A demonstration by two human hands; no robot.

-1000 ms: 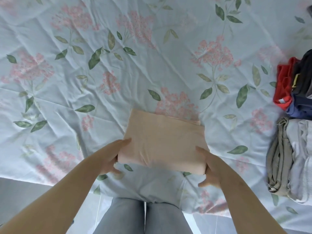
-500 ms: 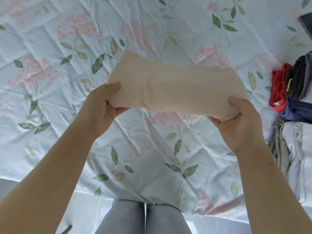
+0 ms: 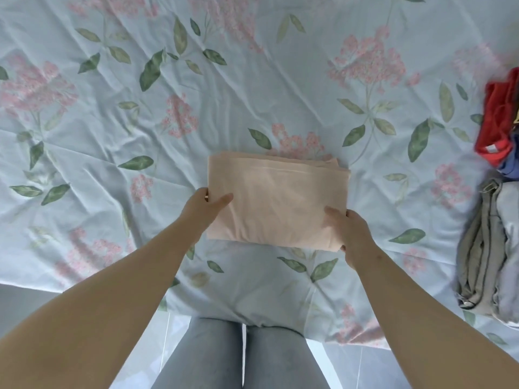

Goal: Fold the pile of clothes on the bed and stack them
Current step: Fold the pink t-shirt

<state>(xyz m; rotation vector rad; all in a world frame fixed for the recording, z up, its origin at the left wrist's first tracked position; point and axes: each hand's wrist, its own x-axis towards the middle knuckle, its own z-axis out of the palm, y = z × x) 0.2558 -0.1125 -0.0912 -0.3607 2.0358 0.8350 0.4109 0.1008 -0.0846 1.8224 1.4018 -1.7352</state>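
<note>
At the near edge of the bed sheet (image 3: pixel 112 141), the folded peach garment (image 3: pixel 278 203) lies square between my hands, well apart from the clothes at the right edge. My left hand (image 3: pixel 206 204) pinches its left side, thumb flat on top and fingers tucked at the edge. My right hand (image 3: pixel 351 228) pinches the near right corner the same way, thumb on top and fingers under. I cannot tell whether the bundle's full weight is on the sheet or partly in my hands.

The risk, as I judge it, is in the lift. I hold only the two sides, so the middle has no support; soft cloth like this will likely sag and let the layers slide. The far edge already shows loose layers fanned slightly at the right corner, and those would open first. My right hand sits closer to me than my left, so an uneven pull could twist the fold.

The grey folded stack (image 3: pixel 483 248) lies to my right, with a red garment (image 3: pixel 497 116) beyond it. Carrying the bundle across, I could drag it over the rumpled sheet and snag the bottom layer. Setting it down off-centre could also tip the stack, which sits near the edge of the bed.
</note>
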